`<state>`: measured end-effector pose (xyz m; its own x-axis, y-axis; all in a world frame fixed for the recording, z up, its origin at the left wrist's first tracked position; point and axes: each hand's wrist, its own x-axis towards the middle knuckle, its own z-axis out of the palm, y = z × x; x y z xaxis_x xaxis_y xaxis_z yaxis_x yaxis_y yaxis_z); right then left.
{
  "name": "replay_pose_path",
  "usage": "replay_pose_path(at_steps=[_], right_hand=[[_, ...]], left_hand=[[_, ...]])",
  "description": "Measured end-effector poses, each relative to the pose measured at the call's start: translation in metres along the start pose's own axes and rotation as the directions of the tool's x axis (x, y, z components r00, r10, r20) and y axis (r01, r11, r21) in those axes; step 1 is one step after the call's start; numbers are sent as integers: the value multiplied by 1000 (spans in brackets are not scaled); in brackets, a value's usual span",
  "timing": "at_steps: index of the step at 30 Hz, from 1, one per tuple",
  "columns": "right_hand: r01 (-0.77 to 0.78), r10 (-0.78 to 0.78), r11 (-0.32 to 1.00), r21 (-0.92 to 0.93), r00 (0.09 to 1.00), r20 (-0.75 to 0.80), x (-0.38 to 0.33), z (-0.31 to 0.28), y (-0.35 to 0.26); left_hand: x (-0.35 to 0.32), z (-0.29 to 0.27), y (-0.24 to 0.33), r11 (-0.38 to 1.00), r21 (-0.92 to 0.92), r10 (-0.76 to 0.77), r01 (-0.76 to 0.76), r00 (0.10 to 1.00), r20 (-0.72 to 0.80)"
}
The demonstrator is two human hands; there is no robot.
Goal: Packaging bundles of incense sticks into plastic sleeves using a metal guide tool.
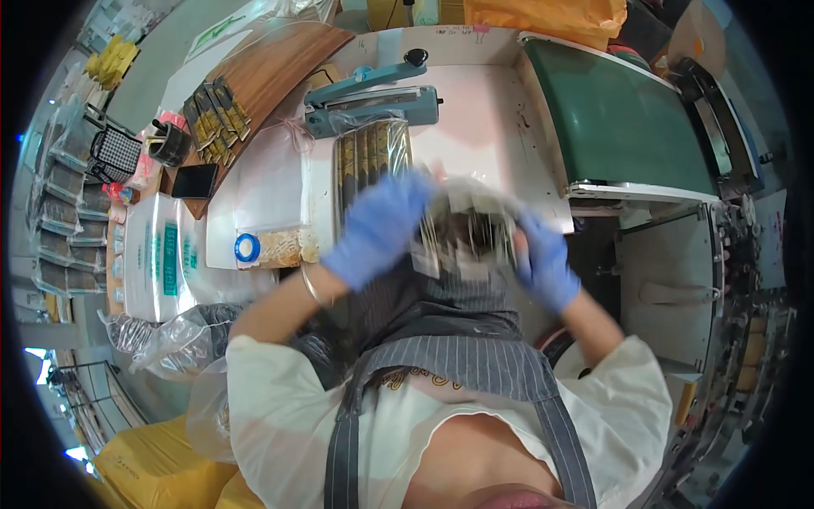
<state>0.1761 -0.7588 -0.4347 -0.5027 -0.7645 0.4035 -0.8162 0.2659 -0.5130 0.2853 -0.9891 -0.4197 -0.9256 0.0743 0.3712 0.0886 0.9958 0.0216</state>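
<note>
Both my hands wear blue gloves. Between them, above my lap, is a clear plastic bag (466, 233) with dark contents, blurred by motion. At its right side my right hand (549, 261) is closed on the edge, the thumb toward the bag. My left hand (381, 225) is at the bag's upper left, its fingers smeared by motion, so I cannot tell their grip. Just beyond my left hand, on the table, lies a clear bag of dark and gold slim packets (373, 153). A blue-grey hand sealer (373, 103) stands behind that bag.
Left of the sealer are a wooden board (280, 72) with several gold-black packets (216, 119), a phone (195, 181) and a black cup (170, 144). A blue tape roll (247, 248) sits nearer. On the right is a green conveyor belt (623, 119).
</note>
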Motion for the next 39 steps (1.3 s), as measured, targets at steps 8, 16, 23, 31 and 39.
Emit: replay_pose_path(at_steps=[8,16,23,31,39], right_hand=[[316,-316,949,16,949,-20,128,-74,-9],[171,-339,889,-425,870,-359,140,-34,-35],[176,-229,893,-415,970,-82,163,28,1],[-269,172,928,-258,923,-344,289,96,107],[-76,194,846,528,966,-172,336,165,64]], left_hand=[[96,-63,-80,788,-564,-218,245,969,116],[98,-52,-91,512,-791,-387,333,912,134],[86,-6,-58,599,-792,-375,-121,832,-410],[95,161,-52,-117,-975,-540,187,812,221],[70,172,-156,-272,-885,-673,377,583,455]])
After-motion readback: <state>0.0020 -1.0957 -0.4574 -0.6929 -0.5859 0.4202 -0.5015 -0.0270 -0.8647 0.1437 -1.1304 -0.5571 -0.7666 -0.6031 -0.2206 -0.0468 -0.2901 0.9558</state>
